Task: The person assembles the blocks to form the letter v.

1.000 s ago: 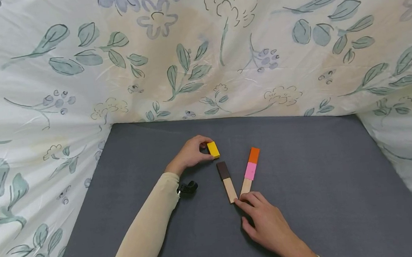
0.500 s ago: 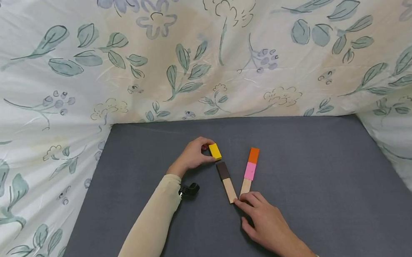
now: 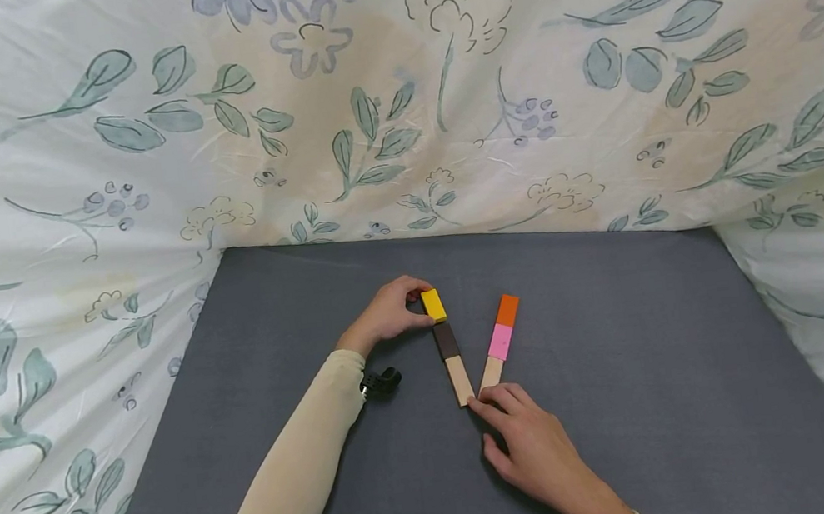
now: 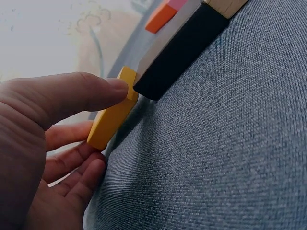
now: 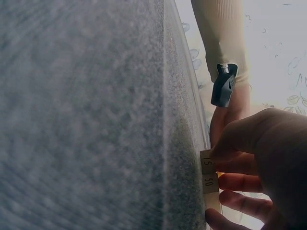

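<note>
My left hand [image 3: 390, 309] pinches a yellow wooden block [image 3: 434, 306] between thumb and fingers. One end of the yellow block meets the far end of a dark brown block [image 3: 447, 341], with a plain wood block [image 3: 459, 382] continuing that row nearer me. In the left wrist view the yellow block [image 4: 111, 120] tilts beside the brown one. A second row holds an orange block [image 3: 508, 311], a pink block [image 3: 501, 342] and another plain block [image 3: 491, 372]. My right hand [image 3: 537, 441] rests with fingertips at the rows' near ends, where numbered end faces [image 5: 208, 172] show.
A dark grey cloth [image 3: 657, 365] covers the table. Floral white curtain [image 3: 383, 126] hangs behind it and down both sides. A black wrist device [image 3: 381, 382] sits at my left sleeve [image 3: 303, 444].
My left hand has brought the yellow block slightly right and toward me, up against the dark brown block's far end. My right hand and the other blocks have stayed put.
</note>
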`<state>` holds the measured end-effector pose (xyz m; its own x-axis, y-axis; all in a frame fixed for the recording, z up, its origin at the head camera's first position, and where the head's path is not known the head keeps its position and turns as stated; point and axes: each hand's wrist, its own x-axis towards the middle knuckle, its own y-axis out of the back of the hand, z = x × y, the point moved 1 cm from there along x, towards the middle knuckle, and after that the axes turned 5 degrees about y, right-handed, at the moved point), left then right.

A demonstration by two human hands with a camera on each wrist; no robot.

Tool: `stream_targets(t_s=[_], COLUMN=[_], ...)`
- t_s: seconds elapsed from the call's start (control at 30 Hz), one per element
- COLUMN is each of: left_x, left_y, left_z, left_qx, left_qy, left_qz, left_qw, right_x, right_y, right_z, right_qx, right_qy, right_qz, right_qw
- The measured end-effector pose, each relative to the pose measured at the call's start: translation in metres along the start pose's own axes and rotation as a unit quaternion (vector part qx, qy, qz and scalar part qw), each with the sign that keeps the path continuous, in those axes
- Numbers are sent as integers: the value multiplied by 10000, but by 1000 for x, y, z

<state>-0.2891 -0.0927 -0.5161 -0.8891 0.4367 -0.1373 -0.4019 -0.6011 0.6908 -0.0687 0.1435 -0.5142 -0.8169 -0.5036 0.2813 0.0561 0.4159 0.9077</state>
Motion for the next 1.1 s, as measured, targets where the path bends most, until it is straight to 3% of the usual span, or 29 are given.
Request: stream_targets(t_s=[1.1], left_x=[6], left_y=[3], left_z=[0], left_qx=[142], left_qy=[-112], left_qz=[-253], left_qw=[9995], right_x=[6], right_y=[-2], right_z=[0], right_qx=[-26], right_qy=[-74], right_qz=[22], right_qw=[10000])
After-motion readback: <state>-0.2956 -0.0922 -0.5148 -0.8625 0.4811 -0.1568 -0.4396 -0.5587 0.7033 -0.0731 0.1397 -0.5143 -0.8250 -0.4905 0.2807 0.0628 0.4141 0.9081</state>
